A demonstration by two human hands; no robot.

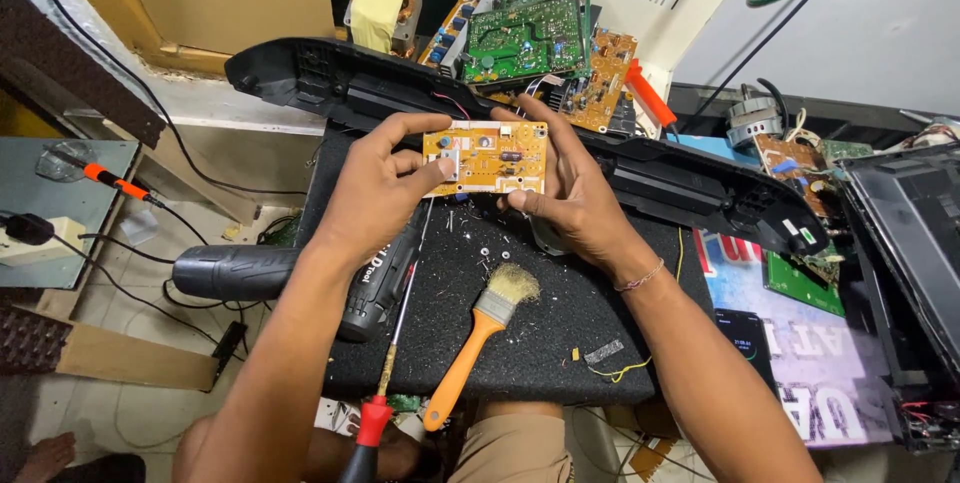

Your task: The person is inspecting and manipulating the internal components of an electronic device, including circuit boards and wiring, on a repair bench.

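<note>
both hands, left hand (385, 188) and right hand (565, 193), grip a small orange circuit board (487, 156) just above the orange-handled paintbrush (480, 328).

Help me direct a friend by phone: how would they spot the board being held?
Find the black work mat in the middle. Above its far edge, the left hand and right hand hold a small orange circuit board. Unlike the green board piled behind, it is lifted and orange-yellow.
</note>
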